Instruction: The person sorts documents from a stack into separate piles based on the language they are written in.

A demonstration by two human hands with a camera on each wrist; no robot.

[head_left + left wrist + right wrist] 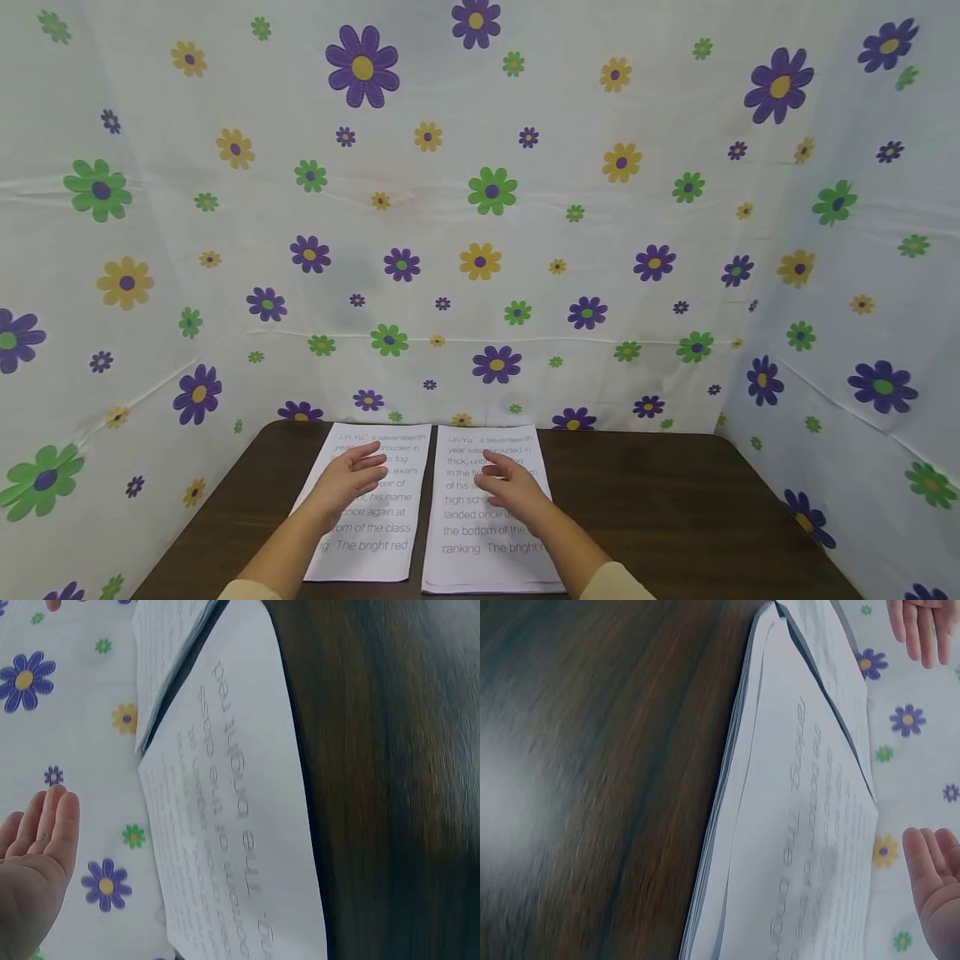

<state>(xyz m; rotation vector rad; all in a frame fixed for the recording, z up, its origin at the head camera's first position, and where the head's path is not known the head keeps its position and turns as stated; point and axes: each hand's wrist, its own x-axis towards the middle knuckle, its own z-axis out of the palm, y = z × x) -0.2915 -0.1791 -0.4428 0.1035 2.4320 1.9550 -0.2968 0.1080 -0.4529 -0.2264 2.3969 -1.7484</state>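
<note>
Two printed papers lie side by side with a narrow gap between them. On the left is a sheet (367,562) of large type; on the right, a stack of printed sheets (487,575) whose layered edges show in the right wrist view. My left hand (348,483) hovers over the left sheet, fingers extended and slightly bent, holding nothing. Over the right stack is my right hand (513,490), likewise bare, its fingers pointing towards the left hand. Both wrist views show the hands apart from the paper, and both hands cover part of the print in the head view.
The papers rest on a dark brown wooden table (660,508), whose surface extends to their right and left. A white cloth (555,208) printed with purple, green and yellow flowers surrounds the table at the back and on both sides.
</note>
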